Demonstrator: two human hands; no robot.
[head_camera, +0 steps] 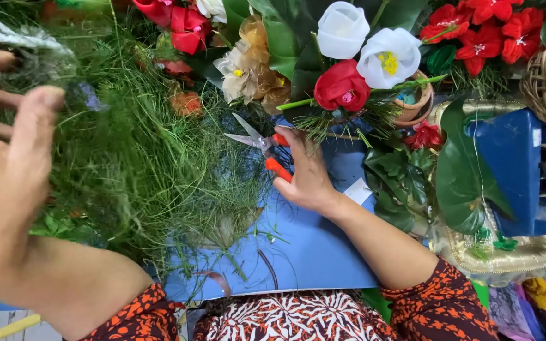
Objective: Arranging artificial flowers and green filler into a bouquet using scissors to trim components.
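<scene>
Right hand (308, 180) at frame center is clamped on orange-handled scissors (261, 144), blades apart. Left hand (7, 158), far left and close to the camera, has its fingers spread against the wispy green fern bunch (140, 158). Snipping blind into that tangle could easily nick a finger.

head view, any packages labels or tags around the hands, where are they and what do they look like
small white paper tag: on the blue sheet beside the right hand, roughly square, plain white
clear plastic wrap: top left above the left hand, crinkled, transparent
no screens or signs in view
</scene>
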